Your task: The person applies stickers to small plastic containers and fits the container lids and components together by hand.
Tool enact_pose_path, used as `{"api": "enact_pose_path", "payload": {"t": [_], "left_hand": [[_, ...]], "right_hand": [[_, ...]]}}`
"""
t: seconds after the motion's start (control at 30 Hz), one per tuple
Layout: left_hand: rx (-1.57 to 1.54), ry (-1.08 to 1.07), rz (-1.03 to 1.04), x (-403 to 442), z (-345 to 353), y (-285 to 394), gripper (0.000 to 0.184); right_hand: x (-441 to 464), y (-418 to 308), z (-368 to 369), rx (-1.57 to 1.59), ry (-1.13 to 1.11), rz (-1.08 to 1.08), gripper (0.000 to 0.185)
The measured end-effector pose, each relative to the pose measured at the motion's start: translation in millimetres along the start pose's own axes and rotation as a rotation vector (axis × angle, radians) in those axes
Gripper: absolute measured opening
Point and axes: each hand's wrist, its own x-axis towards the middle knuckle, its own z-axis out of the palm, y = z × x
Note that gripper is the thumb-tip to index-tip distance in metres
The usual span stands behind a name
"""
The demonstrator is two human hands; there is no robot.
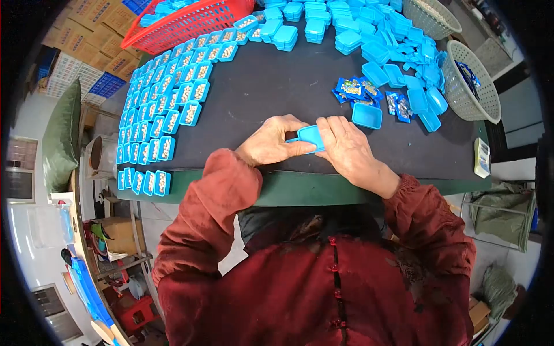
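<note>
Two bare hands share one blue container [310, 137] above the table's near edge; the left hand [276, 140] pinches its left end, thumb along the near side and fingers bent round the far side, the gap narrow; the right hand [353, 151] lies over the right part, fingers together and curled down on it; whether the container is lidded, I cannot tell, since the fingers cover much of it.

Just beyond the right hand sits an open blue tray [367, 117], standing between that hand and a heap of printed blue packets [352, 87]; smaller sachets [398, 106] lie to the right of them, near loose blue trays and a grey-green basket [487, 99]; a card [482, 157] rests at the table's right edge.

Bare black mat [248, 92] spreads ahead of the left hand; well to the left, rows of filled boxes [156, 115] hold small pale pieces, with five more boxes in a separate row nearest the person; behind the rows stands a red basket [190, 27]; stacked blue boxes [316, 29] crowd the far side.
</note>
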Motion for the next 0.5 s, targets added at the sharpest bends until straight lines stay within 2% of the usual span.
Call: {"api": "enact_pose_path", "payload": {"t": [0.1, 0.23, 0.43, 0.5], "left_hand": [[0.177, -0.032, 0.051, 1.2, 6.5, 0.0, 0.042], [0.268, 0.349, 0.344, -9.4, 38.2, -1.5, 0.039], [0.254, 0.487, 0.339, -16.2, 43.2, 3.9, 0.030], [0.033, 0.482, 0.113, -23.6, 39.7, 7.7, 0.025]], "right_hand": [[-3.6, -0.8, -1.4, 0.006, -0.047, 0.038, 0.054], [-2.4, -1.4, -2.5, -0.013, 0.013, 0.018, 0.052], [0.9, 5.8, -16.4, 0.146, 0.027, -0.041, 0.051], [1.9, 10.6, -14.7, 0.220, 0.014, -0.029, 0.050]]}}
